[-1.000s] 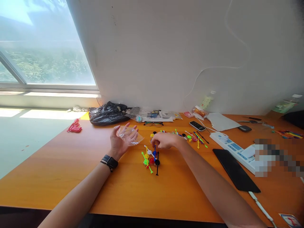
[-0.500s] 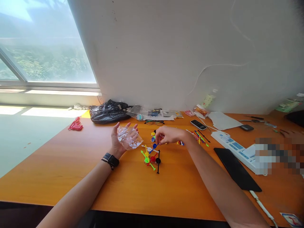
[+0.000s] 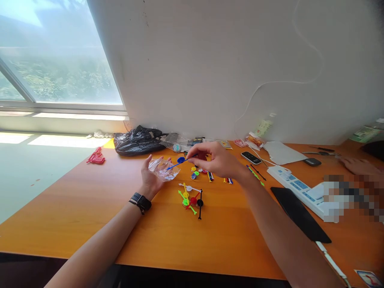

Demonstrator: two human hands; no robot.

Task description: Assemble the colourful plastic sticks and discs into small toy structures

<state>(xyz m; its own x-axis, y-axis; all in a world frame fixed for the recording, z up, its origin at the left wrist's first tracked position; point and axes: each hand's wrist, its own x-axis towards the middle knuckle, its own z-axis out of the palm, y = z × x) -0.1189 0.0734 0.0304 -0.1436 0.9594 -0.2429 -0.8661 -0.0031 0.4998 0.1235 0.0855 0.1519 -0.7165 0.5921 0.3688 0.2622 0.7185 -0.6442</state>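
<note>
Near the middle of the frame we hold a blue spinner (image 3: 181,159) above the tabletop (image 3: 156,240), its shaft pinched in the grip of our right hand (image 3: 207,155) and slanting down to the left. Its lower end overlaps a clear bag (image 3: 165,173) on our left hand (image 3: 151,181) – inside or in front, we cannot tell. The left grip has thumb and fingers loosely spread around the bag; we cannot tell whether they press on it. Just below centre lie five more spinners, close together: white (image 3: 189,188), yellow (image 3: 185,195), green (image 3: 185,202), red (image 3: 193,201) and black (image 3: 200,203). Farther out, we see a black plastic bag (image 3: 138,143) left of centre and a red plastic piece (image 3: 96,157) at middle left. Toward the right are a white power strip (image 3: 291,183) and a dark phone (image 3: 300,214) – with another person's hand (image 3: 355,165) at the right edge.
</note>
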